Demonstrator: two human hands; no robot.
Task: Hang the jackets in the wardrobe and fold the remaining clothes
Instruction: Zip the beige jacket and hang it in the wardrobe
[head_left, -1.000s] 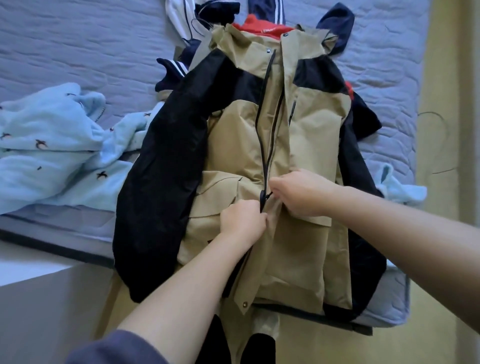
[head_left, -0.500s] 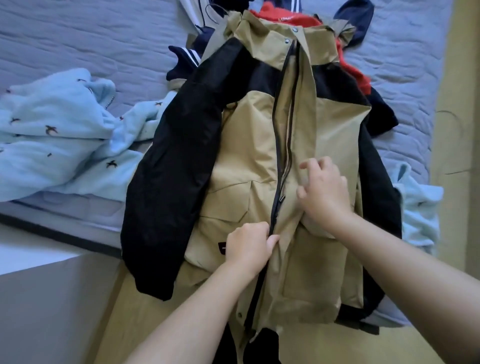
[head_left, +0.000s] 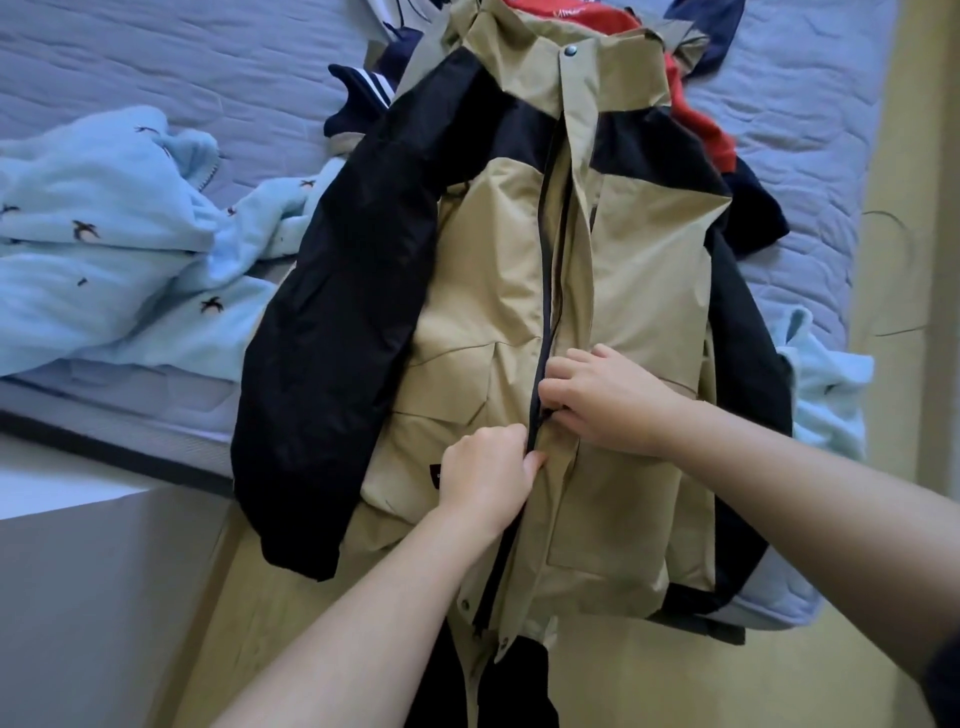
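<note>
Head view looks down on one tan-and-black jacket (head_left: 493, 291) lying front-up across the bed (head_left: 156, 62), its hem hanging past the mattress edge toward the wooden floor (head_left: 623, 675). My left hand (head_left: 485, 467) is curled tight on the jacket's front edge just below the zip slider (head_left: 545, 413). My right hand (head_left: 608, 400) pinches that slider, fingers bent round it, low on the jacket's front. Whether the teeth above it are joined I cannot tell.

The shell looks thin, soft and slick, and it creases sharply. I judge it light, floppy and likely to slide off the bed once lifted. For zipping, the cloth under the slider needs holding taut. For hanging, I would take it at the collar and both shoulders, not by a sleeve.

Counting around the jacket: one light-blue fleece (head_left: 104, 249) with small bird prints lies to its left. One pale-blue piece (head_left: 826, 384) pokes out at its right, perhaps the same garment. One red garment (head_left: 696, 124) and one navy garment (head_left: 363, 88) with white stripes lie under its collar end. Three snaps show: one at the collar and two by the hem.
</note>
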